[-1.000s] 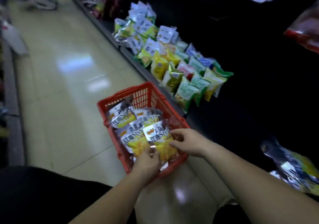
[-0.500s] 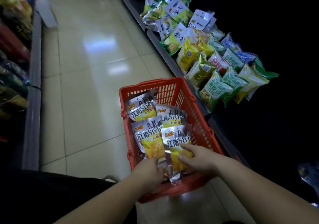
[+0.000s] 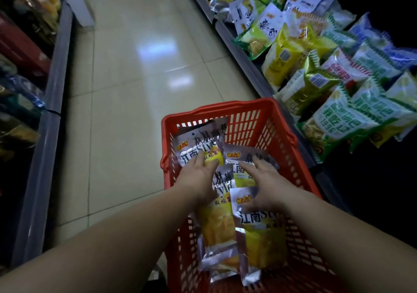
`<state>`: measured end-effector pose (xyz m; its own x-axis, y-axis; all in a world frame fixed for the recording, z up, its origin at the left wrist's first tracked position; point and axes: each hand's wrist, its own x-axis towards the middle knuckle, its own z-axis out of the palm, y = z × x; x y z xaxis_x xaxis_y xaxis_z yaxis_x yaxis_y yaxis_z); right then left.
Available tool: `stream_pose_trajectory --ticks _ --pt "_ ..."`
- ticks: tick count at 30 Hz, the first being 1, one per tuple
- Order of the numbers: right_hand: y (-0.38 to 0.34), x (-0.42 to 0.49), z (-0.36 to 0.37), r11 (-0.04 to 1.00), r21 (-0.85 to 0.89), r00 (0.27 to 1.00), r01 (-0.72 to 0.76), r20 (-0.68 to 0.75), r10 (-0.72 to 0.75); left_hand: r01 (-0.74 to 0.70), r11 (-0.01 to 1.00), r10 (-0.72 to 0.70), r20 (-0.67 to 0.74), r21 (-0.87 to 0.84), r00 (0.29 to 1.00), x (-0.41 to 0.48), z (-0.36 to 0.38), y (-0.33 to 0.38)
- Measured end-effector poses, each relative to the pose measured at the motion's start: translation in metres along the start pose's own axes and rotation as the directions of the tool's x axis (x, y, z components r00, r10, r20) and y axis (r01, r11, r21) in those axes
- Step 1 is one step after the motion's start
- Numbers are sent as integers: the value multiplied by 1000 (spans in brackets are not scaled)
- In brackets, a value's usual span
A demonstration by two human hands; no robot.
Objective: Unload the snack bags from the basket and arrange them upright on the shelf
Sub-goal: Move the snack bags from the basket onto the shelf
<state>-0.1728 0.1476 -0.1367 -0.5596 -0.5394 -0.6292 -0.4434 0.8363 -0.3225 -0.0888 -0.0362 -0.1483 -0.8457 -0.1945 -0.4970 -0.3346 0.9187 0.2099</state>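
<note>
Inside the red basket, just beside the low shelf: silver-and-yellow snack bags lying flat and overlapping. Resting the left hand on the far bag, fingers straight; spreading the right hand wide across 2 others. Gripping nothing with either.

I'm looking down an aisle of pale, glossy floor tiles, thin grout lines running across and away from me. A bright reflection smears over the tiles ahead, with a smaller glint nearer to me. On my left a grey shelf rail runs the length of the aisle, with blurred packaged goods sitting dim behind it. A white container stands on the floor by that rail's far end. On my right the low shelf shows a grey lip bordering the tiles. Beyond it, everything goes black.
</note>
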Motion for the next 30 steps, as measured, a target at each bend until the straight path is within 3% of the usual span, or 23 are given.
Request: stream_pose_trajectory --ticks 4,8,14,20,26,30 --pt "7 14 19 996 -93 999 18 33 -15 18 994 -19 11 104 1000 20 17 -8" --pt "12 19 33 980 -197 996 42 -73 -58 56 976 -37 -91 213 995 34 19 -12" --pt "13 26 22 983 -183 978 19 -202 -56 28 998 -27 -13 63 1000 34 20 -13" --pt "12 49 9 963 -267 988 -14 -154 -29 -13 988 8 -33 -152 999 40 14 -17" --pt "15 55 13 977 -211 988 37 -137 -67 -11 995 14 -31 100 999 53 -2 -18" --pt "14 59 9 999 -33 988 8 -156 -13 -82 966 121 -148 246 982 59 -6 -23"
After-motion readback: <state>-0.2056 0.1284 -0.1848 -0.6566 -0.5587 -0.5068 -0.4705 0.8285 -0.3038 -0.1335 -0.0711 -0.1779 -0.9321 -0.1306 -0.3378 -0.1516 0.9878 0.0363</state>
